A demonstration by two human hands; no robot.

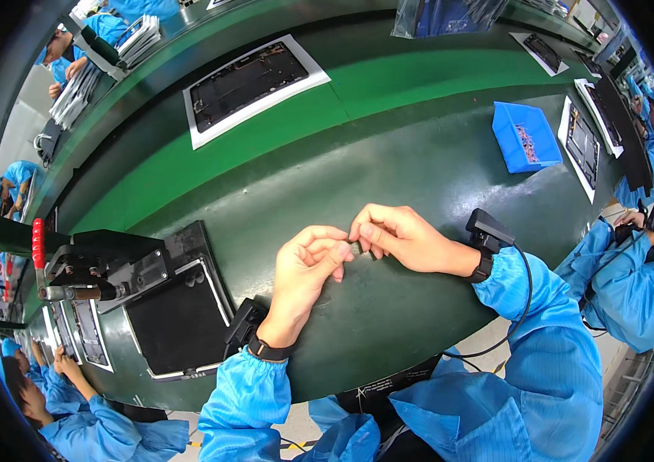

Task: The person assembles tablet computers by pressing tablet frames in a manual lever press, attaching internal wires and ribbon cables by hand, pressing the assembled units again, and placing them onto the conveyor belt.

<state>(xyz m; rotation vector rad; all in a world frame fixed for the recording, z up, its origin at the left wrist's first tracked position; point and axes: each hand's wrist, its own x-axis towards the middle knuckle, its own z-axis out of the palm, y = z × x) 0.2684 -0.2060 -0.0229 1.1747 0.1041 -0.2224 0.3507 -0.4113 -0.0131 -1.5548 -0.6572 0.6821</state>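
Observation:
Over the middle of the green worktable (389,169), my left hand (304,273) and my right hand (405,237) meet at their fingertips. Both are closed in a pinch around a small greyish piece (355,249), mostly hidden by the fingers and too small to name. To the left of my left hand lies a black flat tablet-like panel (177,319) with a pale edge. It sits under a black press fixture (138,277) with a red-handled toggle clamp (39,250).
A blue bin (508,138) of small pinkish parts stands at the right, beside an opened device housing (581,148) on white backing. Another opened housing (250,85) lies on a white sheet at the far left. Co-workers in blue sit at both sides. A cable (523,308) runs from my right wrist.

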